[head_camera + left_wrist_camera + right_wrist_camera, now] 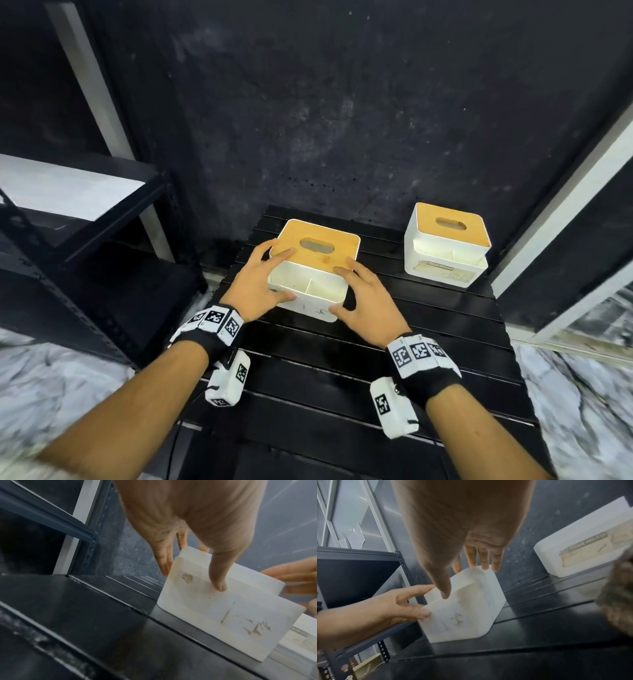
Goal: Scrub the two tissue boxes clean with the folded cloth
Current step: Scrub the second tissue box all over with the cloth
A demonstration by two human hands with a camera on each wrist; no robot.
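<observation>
A white tissue box [308,294] with a wooden lid [318,240] and an open front compartment stands on the black slatted table [342,377]. My left hand [255,284] grips its left side, thumb on the front face [231,615], which carries brownish smears. My right hand [364,294] holds the right side, thumb at the front corner and fingers by the lid. The second tissue box [445,246] stands apart at the back right; its front label [583,543] looks dirty. No folded cloth shows in the head view.
A black metal shelf rack [85,222] stands close on the left and a dark wall [342,120] runs right behind the table. A white-framed glass panel [582,274] is on the right. A blurred grey-brown fuzzy shape [619,588] fills the right wrist view's edge.
</observation>
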